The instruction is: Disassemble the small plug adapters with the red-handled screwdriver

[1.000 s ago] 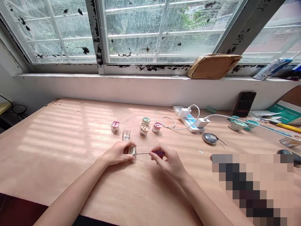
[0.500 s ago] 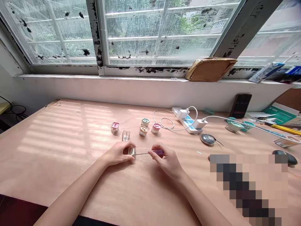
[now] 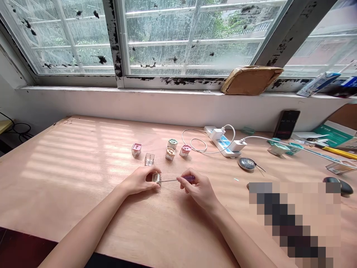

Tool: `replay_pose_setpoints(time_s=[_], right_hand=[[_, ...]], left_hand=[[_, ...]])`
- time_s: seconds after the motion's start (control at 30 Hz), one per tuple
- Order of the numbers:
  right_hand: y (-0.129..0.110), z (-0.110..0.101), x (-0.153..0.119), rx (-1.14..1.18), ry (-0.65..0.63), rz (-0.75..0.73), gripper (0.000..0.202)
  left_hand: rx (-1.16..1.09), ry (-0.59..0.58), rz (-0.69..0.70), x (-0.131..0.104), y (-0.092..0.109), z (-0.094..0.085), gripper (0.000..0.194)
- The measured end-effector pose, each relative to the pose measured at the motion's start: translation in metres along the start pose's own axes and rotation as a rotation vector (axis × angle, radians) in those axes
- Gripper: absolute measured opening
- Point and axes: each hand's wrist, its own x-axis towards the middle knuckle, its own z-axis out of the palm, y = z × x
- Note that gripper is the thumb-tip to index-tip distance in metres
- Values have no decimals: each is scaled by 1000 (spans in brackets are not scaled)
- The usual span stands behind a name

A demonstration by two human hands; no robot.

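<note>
Near the middle of the wooden table (image 3: 69,178), my left hand (image 3: 143,180) grips a small pale block (image 3: 156,178) between thumb and fingers. My right hand (image 3: 196,186) is closed on the purple handle of a screwdriver (image 3: 190,179), whose thin metal shaft points left and reaches the block's right side. Whether the tip is inside the block is too small to tell. Just behind my left hand stands a clear open case (image 3: 149,159). Farther back are small cups with a pink top (image 3: 136,149), a green top (image 3: 172,144), an orange top (image 3: 170,153) and another pink top (image 3: 185,150).
A white power strip (image 3: 223,143) with plugs and cables lies at the back. To its right are a round dark object (image 3: 247,163), a leaning phone (image 3: 286,125), green cups (image 3: 279,149), a yellow tool (image 3: 338,152) and a black mouse (image 3: 338,186).
The fingers of my right hand have shifted slightly on the screwdriver handle. My left hand and the block stay nearly in place, and the view has tilted a little.
</note>
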Motion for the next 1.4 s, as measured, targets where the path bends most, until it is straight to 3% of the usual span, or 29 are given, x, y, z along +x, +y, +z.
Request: replay_pose_setpoints(time_s=[0.23, 0.43, 0.57, 0.67, 0.73, 0.87, 1.03, 1.27, 1.4], right_hand=[[-2, -1, 0, 5, 23, -18, 42], [-6, -3, 1, 137, 128, 19, 45], [-7, -10, 4, 215, 258, 15, 44], [-6, -16, 7, 253, 343, -9, 43], [-3, -19, 10, 269, 382, -11, 43], [5, -20, 14, 272, 417, 8, 46], [12, -19, 17, 297, 418, 26, 49], [11, -19, 18, 325, 427, 51, 51], [12, -17, 17, 348, 417, 57, 51]], left_hand=[[9, -5, -4, 0, 5, -1, 34], [-4, 21, 40, -2, -2, -1, 39], [-27, 248, 172, -5, -7, -11, 45], [81, 441, 240, -4, -10, -25, 44], [175, 494, 248, 1, -14, -34, 43], [286, 427, 333, 17, -23, -43, 29], [317, 335, 398, 36, -22, -47, 26], [301, 145, 243, 44, -20, -49, 30], [295, 117, 188, 46, -21, -49, 32]])
